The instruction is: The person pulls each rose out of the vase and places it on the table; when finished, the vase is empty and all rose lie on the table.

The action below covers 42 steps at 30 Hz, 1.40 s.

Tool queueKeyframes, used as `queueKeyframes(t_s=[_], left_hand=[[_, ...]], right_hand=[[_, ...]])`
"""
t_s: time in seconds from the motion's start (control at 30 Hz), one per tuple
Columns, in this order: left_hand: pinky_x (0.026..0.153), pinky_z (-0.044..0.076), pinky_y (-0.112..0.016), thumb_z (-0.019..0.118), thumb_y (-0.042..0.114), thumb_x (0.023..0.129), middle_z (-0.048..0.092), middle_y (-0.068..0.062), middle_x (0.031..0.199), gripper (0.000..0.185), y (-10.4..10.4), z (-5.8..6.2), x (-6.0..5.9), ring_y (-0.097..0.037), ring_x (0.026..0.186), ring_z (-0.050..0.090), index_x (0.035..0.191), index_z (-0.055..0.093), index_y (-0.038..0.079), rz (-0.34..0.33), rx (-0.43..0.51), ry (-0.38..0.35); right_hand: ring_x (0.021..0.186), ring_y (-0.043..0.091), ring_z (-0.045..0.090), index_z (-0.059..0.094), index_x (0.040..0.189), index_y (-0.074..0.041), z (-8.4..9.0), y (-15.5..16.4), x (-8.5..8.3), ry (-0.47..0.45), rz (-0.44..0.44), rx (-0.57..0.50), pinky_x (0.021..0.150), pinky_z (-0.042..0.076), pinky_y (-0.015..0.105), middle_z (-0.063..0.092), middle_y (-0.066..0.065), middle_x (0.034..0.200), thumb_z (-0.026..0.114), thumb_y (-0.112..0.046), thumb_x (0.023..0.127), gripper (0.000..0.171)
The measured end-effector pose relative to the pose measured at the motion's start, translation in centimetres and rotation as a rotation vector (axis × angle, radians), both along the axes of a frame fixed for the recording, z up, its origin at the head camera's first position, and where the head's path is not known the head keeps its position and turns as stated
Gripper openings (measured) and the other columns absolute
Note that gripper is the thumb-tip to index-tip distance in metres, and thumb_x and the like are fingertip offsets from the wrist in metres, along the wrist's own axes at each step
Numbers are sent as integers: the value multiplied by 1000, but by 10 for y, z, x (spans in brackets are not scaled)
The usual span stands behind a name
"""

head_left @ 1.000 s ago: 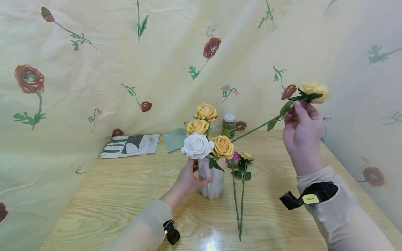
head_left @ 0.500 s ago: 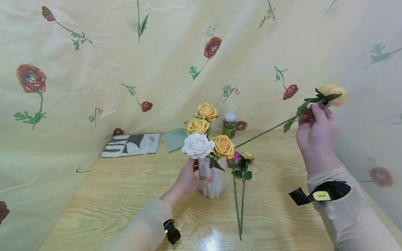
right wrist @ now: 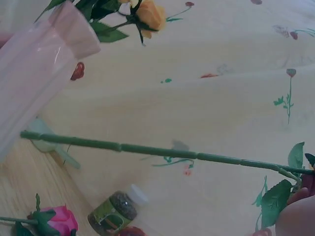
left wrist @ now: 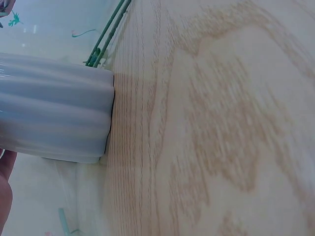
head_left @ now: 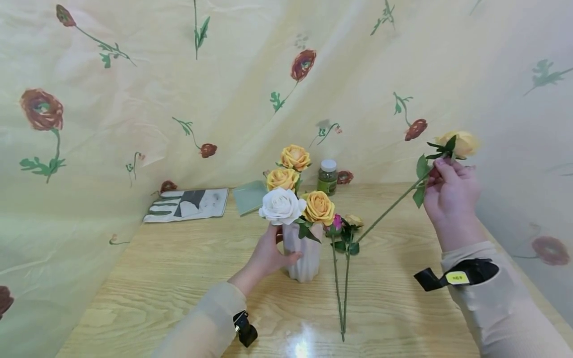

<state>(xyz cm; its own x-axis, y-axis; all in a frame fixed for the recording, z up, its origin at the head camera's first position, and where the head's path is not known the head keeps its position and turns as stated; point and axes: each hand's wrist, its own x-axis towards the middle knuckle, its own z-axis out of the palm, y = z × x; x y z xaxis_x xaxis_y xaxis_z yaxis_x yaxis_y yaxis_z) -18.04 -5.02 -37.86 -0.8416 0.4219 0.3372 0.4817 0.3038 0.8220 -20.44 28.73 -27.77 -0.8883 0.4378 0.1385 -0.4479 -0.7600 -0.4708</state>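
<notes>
My left hand [head_left: 270,253] grips the left side of a pale ribbed vase [head_left: 303,256], thumb across its front. The vase stands upright on the table and holds a white rose [head_left: 281,206] and several orange-yellow roses [head_left: 319,207]. Raised at the right, my right hand [head_left: 453,196] pinches a pale yellow rose [head_left: 461,144] just below its bloom. The stem [right wrist: 157,151] of that rose slants down and left; its tip is apart from the vase in the right wrist view. In the left wrist view the vase wall [left wrist: 54,108] fills the left side.
Beside the vase on the right lie a pink rose [head_left: 335,223] and a small yellow rose [head_left: 353,221], stems toward me. A lidded jar [head_left: 328,178] stands behind. At the back left are a glove [head_left: 188,205] and a greenish square sheet [head_left: 248,198]. Flower-printed cloth [head_left: 241,74] hangs behind.
My right hand moved right with the pale yellow rose, then tilted it so the stem hangs more steeply. The stem's lower end has come away from behind the vase's flowers. My left hand stays put.
</notes>
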Motion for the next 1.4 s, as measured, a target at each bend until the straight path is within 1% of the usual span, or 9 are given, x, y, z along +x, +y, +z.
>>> queueKeyframes(t_s=[0.2,0.33,0.43,0.5,0.63,0.77,0.87,1.07,1.4], left_hand=[[88,40,-37,70,8,69,39,-13,120,71,-1,-4,-4,-28,105,44,125,26,4,-10,9,-6],[89,40,-37,72,11,68,39,-9,121,74,-1,-19,-14,-26,107,43,126,26,7,-14,11,-18],[89,40,-36,73,15,68,39,-6,122,76,-2,-31,-22,-24,107,43,127,25,13,-14,15,-15],[88,40,-36,73,18,68,39,-5,122,77,-2,-33,-24,-24,107,44,127,24,14,-18,20,5],[87,41,-36,72,21,69,39,-4,122,76,-3,-35,-24,-24,106,44,128,24,16,-28,30,32],[86,42,-36,72,21,69,40,-4,121,75,-2,-34,-23,-22,105,45,127,25,16,-31,30,36],[86,42,-35,73,21,68,40,-3,120,75,-2,-33,-23,-20,105,45,127,25,17,-28,28,31],[86,42,-36,73,19,68,40,-2,119,75,-2,-33,-23,-21,104,45,126,26,16,-19,39,20],[86,42,-36,73,22,68,39,-2,119,76,-3,-34,-22,-22,105,44,127,25,17,-27,31,2]], right_hand=[[58,16,44,56,79,4,-12,2,-3,-134,91,143,51,35,22,50,7,74,60,10,74,8],[60,13,45,59,83,3,-24,3,-3,-211,158,244,51,37,21,51,5,78,59,8,76,9],[63,12,45,58,85,2,-33,2,-3,-259,182,317,53,39,19,50,4,82,59,6,77,8],[64,11,45,58,84,0,-40,0,-4,-294,192,370,54,40,19,49,3,82,59,4,78,7],[63,10,45,58,82,-4,-57,-5,-5,-389,213,515,54,41,19,51,1,78,59,-2,80,4],[62,9,46,57,82,-6,-75,-10,-6,-475,213,632,52,41,19,52,-1,78,59,-6,81,2],[63,8,46,53,85,-4,-86,-13,-7,-515,194,710,52,41,18,52,-2,80,59,-9,81,9],[69,8,45,45,101,0,-98,-16,-6,-553,187,903,56,41,18,48,-1,88,56,-17,84,26],[74,7,47,45,107,0,-127,-23,-9,-679,158,1020,61,43,18,48,-2,89,55,-22,85,33]])
